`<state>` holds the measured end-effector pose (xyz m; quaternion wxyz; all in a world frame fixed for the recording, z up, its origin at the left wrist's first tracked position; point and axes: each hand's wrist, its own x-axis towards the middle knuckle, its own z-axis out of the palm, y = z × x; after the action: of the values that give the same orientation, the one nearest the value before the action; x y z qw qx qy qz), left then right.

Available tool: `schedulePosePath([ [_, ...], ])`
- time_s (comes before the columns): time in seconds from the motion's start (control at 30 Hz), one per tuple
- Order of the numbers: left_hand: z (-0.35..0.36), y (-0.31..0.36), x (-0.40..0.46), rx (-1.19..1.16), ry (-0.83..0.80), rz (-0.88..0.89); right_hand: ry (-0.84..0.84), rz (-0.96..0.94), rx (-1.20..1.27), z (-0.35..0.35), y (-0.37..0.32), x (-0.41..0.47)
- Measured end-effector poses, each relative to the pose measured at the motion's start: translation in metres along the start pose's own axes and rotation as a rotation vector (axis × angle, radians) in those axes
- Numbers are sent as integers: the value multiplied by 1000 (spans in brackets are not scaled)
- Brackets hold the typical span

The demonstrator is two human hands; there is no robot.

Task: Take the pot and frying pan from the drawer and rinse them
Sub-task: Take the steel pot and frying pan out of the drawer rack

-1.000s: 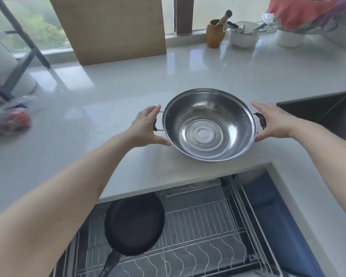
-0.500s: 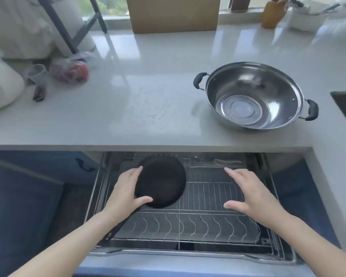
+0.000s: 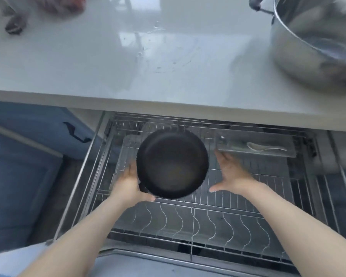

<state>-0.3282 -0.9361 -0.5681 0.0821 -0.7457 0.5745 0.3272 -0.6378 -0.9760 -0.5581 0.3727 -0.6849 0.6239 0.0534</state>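
— Pan position?
— Round black frying pan (image 3: 172, 163) over pulled-out wire-rack drawer (image 3: 208, 216), left hand (image 3: 128, 183) gripping its near-left rim.
— Right hand (image 3: 231, 173)?
— Spread wide beside pan, apart. Round steel pot (image 3: 312, 43) on pale countertop (image 3: 108, 62).

- Countertop (image 3: 88, 66) edge overhangs drawer (image 3: 188, 226) back; frying pan (image 3: 172, 162) sits just below/in front of it, so little room behind the pan.
- Left hand (image 3: 128, 184) grips pan's left rim; right hand (image 3: 234, 176) spread just beside right rim, not touching.
- Clear tray w/ spoon (image 3: 266, 147) close behind right hand.
- Front plate-rack wires (image 3: 188, 218) bare: open room there.
- Pot (image 3: 316, 43) takes up counter's right end; mid counter free.
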Motion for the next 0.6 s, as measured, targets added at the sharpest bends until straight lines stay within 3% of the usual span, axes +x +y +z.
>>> schedulePosePath([
  [0.6, 9, -2, 27, -473, -129, 41, -112, -181, 309, 9, 1, 41],
])
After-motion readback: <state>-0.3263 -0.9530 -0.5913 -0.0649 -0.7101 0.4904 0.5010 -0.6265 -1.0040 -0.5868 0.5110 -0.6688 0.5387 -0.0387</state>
